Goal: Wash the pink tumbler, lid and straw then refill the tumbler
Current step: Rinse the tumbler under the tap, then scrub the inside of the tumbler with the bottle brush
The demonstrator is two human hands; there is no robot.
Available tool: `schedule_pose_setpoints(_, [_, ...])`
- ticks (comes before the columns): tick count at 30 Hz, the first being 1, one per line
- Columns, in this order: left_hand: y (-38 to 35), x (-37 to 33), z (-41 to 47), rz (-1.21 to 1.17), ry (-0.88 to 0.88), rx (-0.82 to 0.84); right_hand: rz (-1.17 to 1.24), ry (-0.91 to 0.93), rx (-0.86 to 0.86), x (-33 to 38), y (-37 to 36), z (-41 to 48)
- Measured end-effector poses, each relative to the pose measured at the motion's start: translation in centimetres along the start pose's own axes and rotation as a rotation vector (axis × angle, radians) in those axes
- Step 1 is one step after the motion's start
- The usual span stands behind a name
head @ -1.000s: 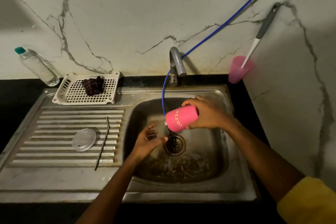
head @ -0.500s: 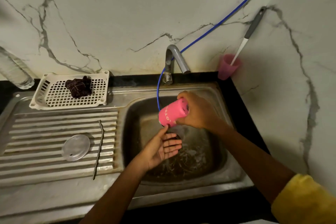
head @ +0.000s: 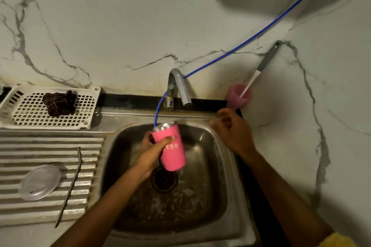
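My left hand (head: pixel 151 153) grips the pink tumbler (head: pixel 170 146) upright over the sink basin (head: pixel 208 192), its steel rim up, right under the end of the thin blue hose (head: pixel 158 109). My right hand (head: pixel 230 128) hovers over the basin's back right corner, blurred, fingers loosely curled and holding nothing, just below the pink cup. The clear round lid (head: pixel 40 181) lies flat on the ribbed drainboard (head: pixel 50 146). The metal straw (head: pixel 70 186) lies beside the lid, to its right.
A grey tap (head: pixel 179 86) stands behind the basin. A pink cup (head: pixel 237 96) with a long-handled brush (head: pixel 261 68) sits in the back right corner. A white slotted tray (head: pixel 50 108) holding a dark scrubber (head: pixel 60 102) rests at the back left. The drain (head: pixel 164 180) is open.
The tumbler has passed from my right hand to my left and turned from tipped sideways to upright. My right hand has let go and moved back right toward the pink cup.
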State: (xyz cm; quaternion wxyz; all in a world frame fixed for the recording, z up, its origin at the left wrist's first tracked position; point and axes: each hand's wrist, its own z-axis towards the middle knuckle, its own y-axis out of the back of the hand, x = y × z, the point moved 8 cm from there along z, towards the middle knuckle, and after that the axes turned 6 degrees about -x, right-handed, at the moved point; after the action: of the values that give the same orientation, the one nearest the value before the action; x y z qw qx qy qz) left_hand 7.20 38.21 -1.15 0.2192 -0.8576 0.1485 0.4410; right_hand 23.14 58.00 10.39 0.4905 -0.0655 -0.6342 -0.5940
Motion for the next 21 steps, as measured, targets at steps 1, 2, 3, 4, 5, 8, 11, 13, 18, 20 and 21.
schedule_pose_setpoints(1, [-0.3, -0.8, 0.0, 0.132, -0.121, 0.027, -0.023, -0.034, -0.084, -1.1, 1.8, 2.3])
schedule_pose_setpoints(2, [-0.7, -1.2, -0.1, 0.252, -0.221, 0.069, -0.026, -0.09, -0.162, -2.5, 3.4, 4.6])
schedule_pose_setpoints(3, [-1.2, -1.6, -0.3, 0.356, -0.306, 0.106, 0.018, -0.153, -0.229, -3.7, 4.7, 6.6])
schedule_pose_setpoints(4, [-1.5, -1.9, -0.5, 0.444, -0.376, 0.131, 0.091, -0.211, -0.281, -4.7, 5.7, 8.5])
schedule_pose_setpoints(5, [-1.8, -2.0, -0.7, 0.513, -0.433, 0.152, 0.172, -0.248, -0.306, -5.7, 6.2, 10.3])
schedule_pose_setpoints(8, [-2.5, -2.3, -1.3, 0.651, -0.515, 0.203, 0.329, -0.339, -0.332, -7.1, 6.5, 14.7])
schedule_pose_setpoints(11, [-2.7, -3.1, -2.3, 0.626, -0.56, 0.196, 0.329, -0.353, -0.413, -8.3, 6.3, 18.0])
schedule_pose_setpoints(13, [-2.7, -3.6, -2.9, 0.608, -0.587, 0.194, 0.298, -0.331, -0.508, -7.9, 6.4, 18.8])
schedule_pose_setpoints(18, [-2.7, -4.6, -4.1, 0.591, -0.655, 0.211, 0.164, -0.252, -0.663, -6.9, 7.5, 18.9])
schedule_pose_setpoints(20, [-2.5, -4.9, -4.4, 0.576, -0.668, 0.203, 0.105, -0.253, -0.707, -7.4, 8.0, 18.6])
schedule_pose_setpoints(21, [-2.4, -5.0, -4.5, 0.571, -0.68, 0.198, 0.067, -0.239, -0.724, -7.4, 8.2, 18.6])
